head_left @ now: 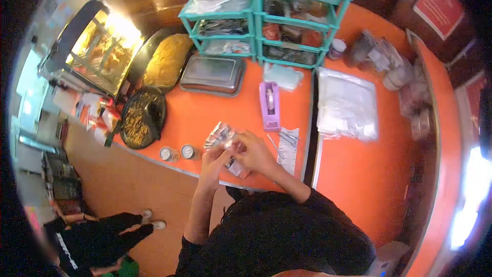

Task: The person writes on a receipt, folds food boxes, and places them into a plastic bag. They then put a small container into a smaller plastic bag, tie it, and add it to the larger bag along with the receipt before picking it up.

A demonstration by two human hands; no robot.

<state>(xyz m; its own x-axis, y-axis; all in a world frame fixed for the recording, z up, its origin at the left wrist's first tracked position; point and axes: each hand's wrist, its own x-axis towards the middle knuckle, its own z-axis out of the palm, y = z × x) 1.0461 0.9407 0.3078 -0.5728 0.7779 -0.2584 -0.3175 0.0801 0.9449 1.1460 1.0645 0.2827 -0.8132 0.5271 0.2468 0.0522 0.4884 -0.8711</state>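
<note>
Over the front edge of the orange counter, both of my hands are closed on a crinkled, shiny plastic bag. My left hand pinches it from the left, and my right hand grips it from the right, fingertips close together. Its lower end hangs below my fingers, with something reddish showing; the contents are too blurred to name. Two drink cans stand just left of my left hand. Beyond my right hand is a purple tape dispenser, and a printed paper with a thin pen-like item lies beside it.
A black pan of food, a yellow food heap and a lidded metal tray sit behind. Teal racks rise at the back. Plastic bags lie right. A lit display case and another person are left.
</note>
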